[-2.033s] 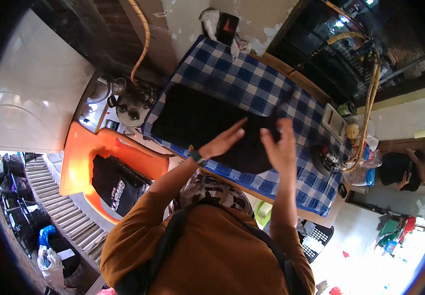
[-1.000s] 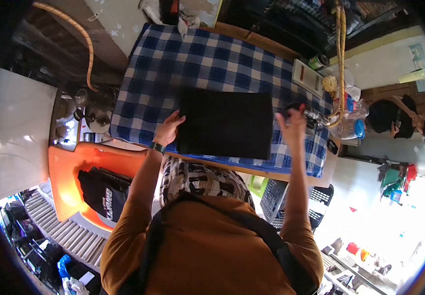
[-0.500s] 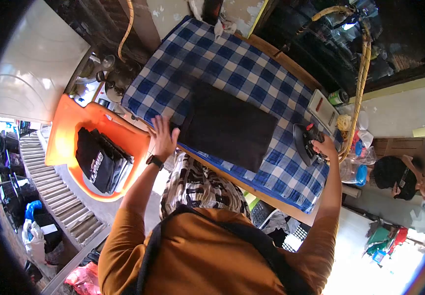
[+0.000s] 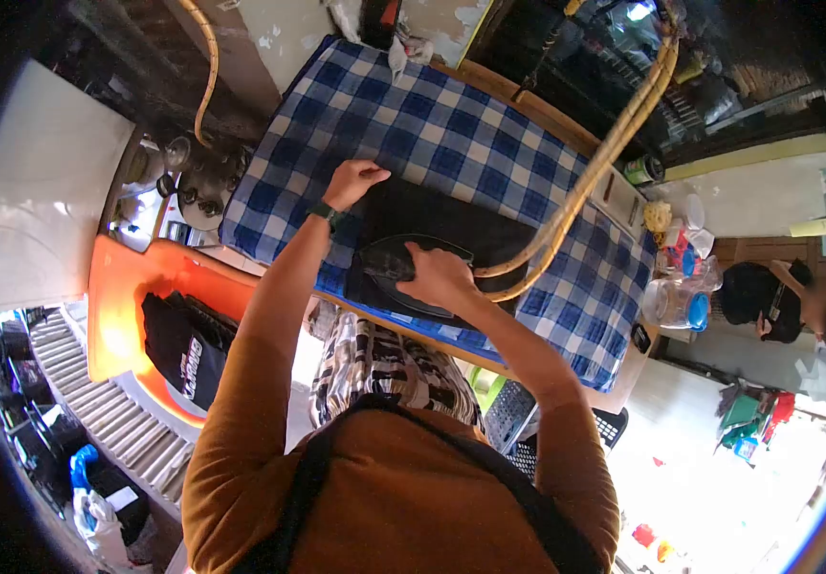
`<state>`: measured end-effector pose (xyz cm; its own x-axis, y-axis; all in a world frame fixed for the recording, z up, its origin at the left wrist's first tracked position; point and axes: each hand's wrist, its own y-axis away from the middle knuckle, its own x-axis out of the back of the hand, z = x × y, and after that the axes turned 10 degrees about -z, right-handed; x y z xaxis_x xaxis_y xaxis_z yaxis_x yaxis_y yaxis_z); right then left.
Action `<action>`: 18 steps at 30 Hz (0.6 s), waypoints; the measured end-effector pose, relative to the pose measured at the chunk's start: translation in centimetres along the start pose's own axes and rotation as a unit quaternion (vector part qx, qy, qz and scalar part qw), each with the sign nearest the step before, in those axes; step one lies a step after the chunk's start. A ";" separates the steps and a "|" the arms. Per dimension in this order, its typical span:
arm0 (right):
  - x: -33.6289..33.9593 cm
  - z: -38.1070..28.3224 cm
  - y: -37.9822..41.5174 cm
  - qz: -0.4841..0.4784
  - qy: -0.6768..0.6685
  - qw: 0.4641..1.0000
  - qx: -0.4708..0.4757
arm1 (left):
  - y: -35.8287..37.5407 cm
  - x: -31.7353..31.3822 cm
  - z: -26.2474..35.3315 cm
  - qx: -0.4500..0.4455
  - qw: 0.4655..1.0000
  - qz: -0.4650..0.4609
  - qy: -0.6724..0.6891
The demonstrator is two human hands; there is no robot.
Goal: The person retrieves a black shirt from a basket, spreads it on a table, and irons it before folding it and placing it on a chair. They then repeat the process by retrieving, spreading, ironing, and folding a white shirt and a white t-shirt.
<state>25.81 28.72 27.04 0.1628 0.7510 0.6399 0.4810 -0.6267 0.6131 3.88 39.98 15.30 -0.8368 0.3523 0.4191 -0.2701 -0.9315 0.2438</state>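
Note:
A folded black cloth [image 4: 489, 228] lies on the blue-and-white checked cover [image 4: 432, 124]. My left hand [image 4: 353, 184] has its fingers pinched together at the cloth's upper left corner. Wrapped round the handle of a dark iron [image 4: 389, 263], my right hand [image 4: 440, 277] holds it on the left part of the cloth. The iron's cord, in a yellowish sleeve [image 4: 575, 196], runs from beside my right wrist up to the upper right.
An orange chair [image 4: 111, 287] with folded black garments [image 4: 183, 354] stands at the left. Plastic containers [image 4: 671, 304] are right of the padded table. Another person [image 4: 767, 301] is at the far right. Baskets [image 4: 513, 421] are below the table edge.
My right hand has carried the iron left from the checked cover onto the black cloth. My left hand has moved up to the cloth's corner and closed. The view has shifted slightly.

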 end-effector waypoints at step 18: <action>5.4 24.8 7.9 0.208 -0.290 0.901 -0.246 | 10.3 -6.9 -3.6 -0.022 0.917 0.122 -0.379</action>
<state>51.87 32.93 23.84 0.7323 0.3224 0.5999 -0.1422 -0.7891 0.5976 5.16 27.66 11.78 -0.3085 0.0788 0.9480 -0.1514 -0.9879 0.0328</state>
